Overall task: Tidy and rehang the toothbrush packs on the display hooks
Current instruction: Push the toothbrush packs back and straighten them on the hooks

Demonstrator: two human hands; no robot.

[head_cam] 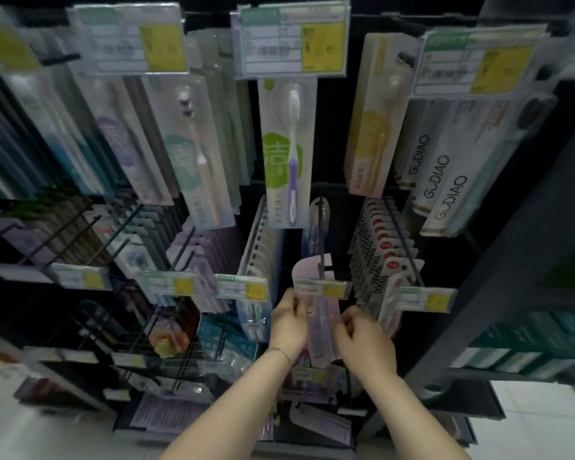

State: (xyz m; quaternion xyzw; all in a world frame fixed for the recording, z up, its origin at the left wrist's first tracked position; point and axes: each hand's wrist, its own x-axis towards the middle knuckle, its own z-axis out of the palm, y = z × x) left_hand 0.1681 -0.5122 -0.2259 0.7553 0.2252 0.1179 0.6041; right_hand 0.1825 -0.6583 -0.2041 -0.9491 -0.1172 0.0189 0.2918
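Note:
A pale pink and lilac toothbrush pack (322,313) hangs at the front of a black display hook (321,240), just behind the hook's price label (322,288). My left hand (289,323) grips the pack's left edge with curled fingers. On the pack's right edge, my right hand (362,336) pinches it below the label. One blue toothbrush pack (316,227) hangs alone farther back on the same hook.
Full hooks flank this one: white packs (259,260) on the left, red-dotted packs (385,247) on the right. Above hang a green and purple pack (287,154) and GUDIAO boxes (445,180). More packs (319,423) lie below. A dark shelf frame (498,260) stands right.

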